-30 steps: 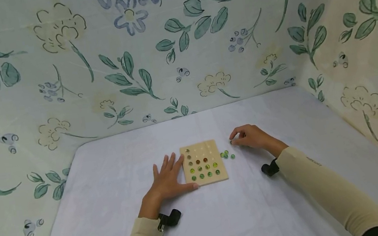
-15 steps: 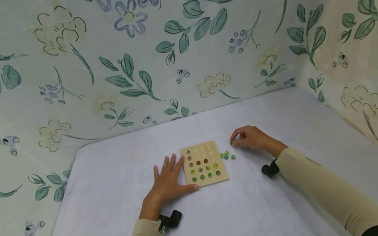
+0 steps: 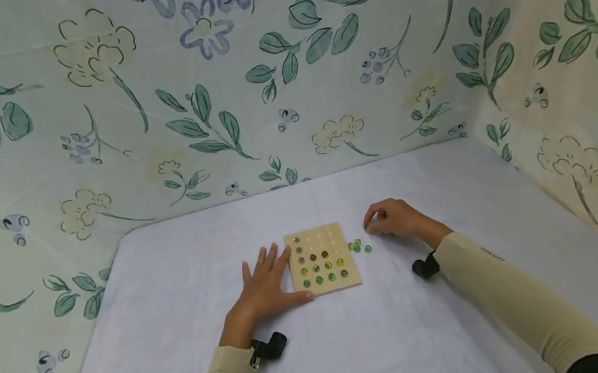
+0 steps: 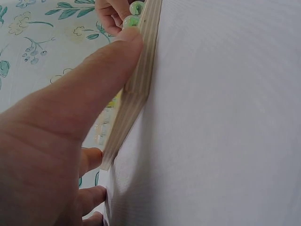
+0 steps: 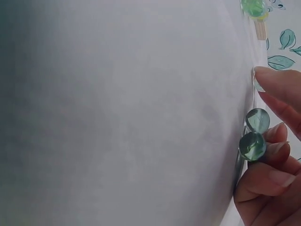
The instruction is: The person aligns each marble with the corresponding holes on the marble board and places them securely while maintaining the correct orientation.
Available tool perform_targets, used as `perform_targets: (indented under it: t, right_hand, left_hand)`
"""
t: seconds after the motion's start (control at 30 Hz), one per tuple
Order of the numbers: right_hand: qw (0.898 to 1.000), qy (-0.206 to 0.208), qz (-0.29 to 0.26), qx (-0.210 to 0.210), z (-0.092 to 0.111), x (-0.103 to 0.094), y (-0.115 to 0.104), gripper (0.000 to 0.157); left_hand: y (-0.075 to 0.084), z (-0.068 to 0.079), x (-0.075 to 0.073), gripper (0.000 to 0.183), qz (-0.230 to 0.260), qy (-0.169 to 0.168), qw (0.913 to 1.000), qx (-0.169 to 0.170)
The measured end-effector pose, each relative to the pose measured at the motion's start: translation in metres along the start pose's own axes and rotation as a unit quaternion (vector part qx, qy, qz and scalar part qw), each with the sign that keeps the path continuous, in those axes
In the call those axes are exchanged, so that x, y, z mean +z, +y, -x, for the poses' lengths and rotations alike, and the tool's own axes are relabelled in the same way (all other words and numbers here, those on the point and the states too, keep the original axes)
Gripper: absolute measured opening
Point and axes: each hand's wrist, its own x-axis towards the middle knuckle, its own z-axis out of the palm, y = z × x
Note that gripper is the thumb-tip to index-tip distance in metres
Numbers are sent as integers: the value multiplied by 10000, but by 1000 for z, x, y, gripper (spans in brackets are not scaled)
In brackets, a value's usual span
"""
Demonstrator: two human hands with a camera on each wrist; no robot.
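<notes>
On the white-covered surface, the left hand was laid with its fingers straight and spread, nothing being gripped by it; the wooden board was touched along its left edge by the fingers and at its near-left corner by the thumb; down the board's left side clear marbles were seated, with two brown marbles beside the nearest of them, and the two nearest rows were filled with yellow-green marbles and green marbles; just beside the board's right edge, loose green marbles were scattered; farther right, small glass marbles were held at the bent fingertips of the nearly closed right hand; how many were gripped could not be told.
</notes>
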Motion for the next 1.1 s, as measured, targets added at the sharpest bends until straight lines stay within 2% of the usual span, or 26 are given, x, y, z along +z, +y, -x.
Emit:
perform_targets:
  t: [0.33, 0.57, 0.83, 1.1]
  right_hand:
    - [10000, 26, 13, 78, 0, -4, 0, 14]
    - [9997, -82, -9, -243, 3, -6, -13, 12]
    - [9995, -149, -80, -281, 4, -4, -30, 13]
    - [9983, -316, -235, -422, 14, 7, -35, 13]
  left_hand:
    - [1, -1, -4, 114, -5, -5, 10000, 27]
    - [-2, 0, -6, 115, 57, 0, 10000, 28]
    - [-7, -1, -6, 115, 65, 38, 10000, 13]
    - [-2, 0, -1, 115, 103, -61, 9999, 41]
